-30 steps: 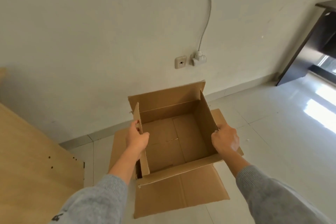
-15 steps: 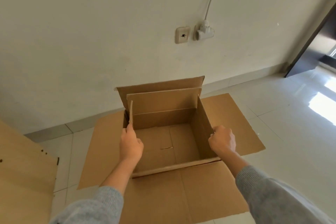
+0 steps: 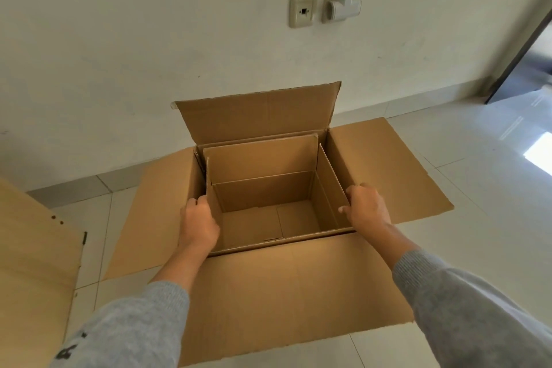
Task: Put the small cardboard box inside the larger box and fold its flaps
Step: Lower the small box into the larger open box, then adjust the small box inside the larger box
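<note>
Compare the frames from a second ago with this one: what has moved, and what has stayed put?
The small box, held above the larger box a second ago, has come down inside it. Left hand and right hand still grip its side walls; nothing was let go. The larger box's flaps stay spread open, and the small box's flaps remain upright.

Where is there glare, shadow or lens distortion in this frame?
Head view: glare on the floor tiles at far right; the small box interior is shaded but legible; wide-angle bending tilts the door frame; both hands sharp.
</note>
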